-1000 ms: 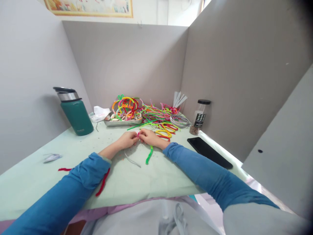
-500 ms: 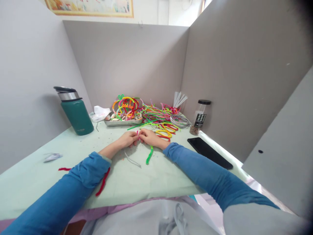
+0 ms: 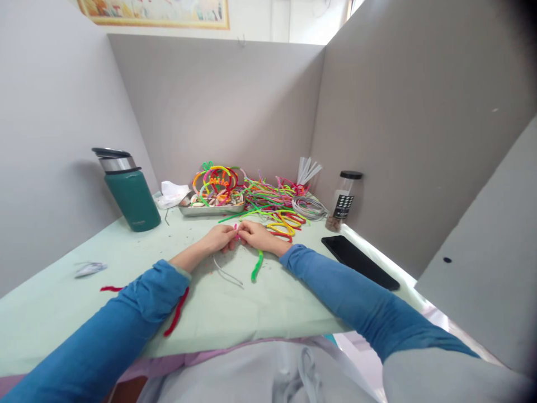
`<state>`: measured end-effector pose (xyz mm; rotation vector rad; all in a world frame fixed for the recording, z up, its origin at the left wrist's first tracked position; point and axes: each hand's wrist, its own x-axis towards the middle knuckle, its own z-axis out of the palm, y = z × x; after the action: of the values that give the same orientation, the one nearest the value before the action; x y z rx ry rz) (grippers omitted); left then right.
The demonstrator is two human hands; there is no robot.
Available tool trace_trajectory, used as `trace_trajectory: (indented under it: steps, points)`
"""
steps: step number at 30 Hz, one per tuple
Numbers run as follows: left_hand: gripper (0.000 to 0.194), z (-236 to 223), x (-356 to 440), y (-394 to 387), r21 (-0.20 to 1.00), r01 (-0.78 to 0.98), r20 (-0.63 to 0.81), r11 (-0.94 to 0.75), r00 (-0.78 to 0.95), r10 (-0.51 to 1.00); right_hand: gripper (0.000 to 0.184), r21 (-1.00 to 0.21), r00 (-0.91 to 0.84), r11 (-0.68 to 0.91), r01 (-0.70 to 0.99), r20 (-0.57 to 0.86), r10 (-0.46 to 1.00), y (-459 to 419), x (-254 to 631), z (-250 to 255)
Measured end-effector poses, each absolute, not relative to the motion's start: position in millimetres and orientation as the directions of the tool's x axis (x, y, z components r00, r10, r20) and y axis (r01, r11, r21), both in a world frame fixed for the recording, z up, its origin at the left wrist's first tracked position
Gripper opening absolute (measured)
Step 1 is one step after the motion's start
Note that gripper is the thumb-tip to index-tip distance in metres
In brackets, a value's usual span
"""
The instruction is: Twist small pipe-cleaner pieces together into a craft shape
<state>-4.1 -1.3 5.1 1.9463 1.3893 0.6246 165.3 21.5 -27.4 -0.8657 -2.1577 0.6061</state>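
Both hands meet at the middle of the table, fingertips close together. My left hand (image 3: 221, 238) is closed in a pinch on a small pink pipe cleaner (image 3: 236, 228). From the other side my right hand (image 3: 253, 235) pinches the same piece; most of it is hidden by the fingers. A thin grey wire (image 3: 229, 275) trails onto the table below my left hand. Beneath my right wrist lies a short green pipe cleaner (image 3: 257, 266). A dark red pipe cleaner (image 3: 178, 313) passes under my left forearm and shows on both sides of it.
Behind the hands are a metal tray (image 3: 212, 211) with pipe-cleaner hoops, a heap of coloured pipe cleaners (image 3: 268, 193) and a grey wire coil (image 3: 309, 208). A green bottle (image 3: 133, 200) stands left; a clear jar (image 3: 343, 202) and black phone (image 3: 359, 262) are right. Grey partitions (image 3: 218, 106) enclose the table.
The fingers have shifted very slightly around the pink pipe cleaner, and its upright tip shows less above them. Everything else looks the same.
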Motion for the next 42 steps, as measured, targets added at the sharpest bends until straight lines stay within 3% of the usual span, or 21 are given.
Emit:
trace_trajectory:
  steps: [21, 42]
  points:
    - [0.032, 1.4, -6.0, 3.7, 0.673, 0.708, 0.042, -0.213, 0.251, 0.967, 0.008, -0.653, -0.512, 0.647, 0.394, 0.429, 0.745, 21.6, 164.5, -27.9]
    - [0.032, 3.8, -5.7, 0.9, 0.688, 0.687, 0.052, -0.233, 0.274, 0.960, 0.016, -0.589, -0.531, 0.696, 0.411, 0.466, 0.708, 19.3, 163.9, -24.0]
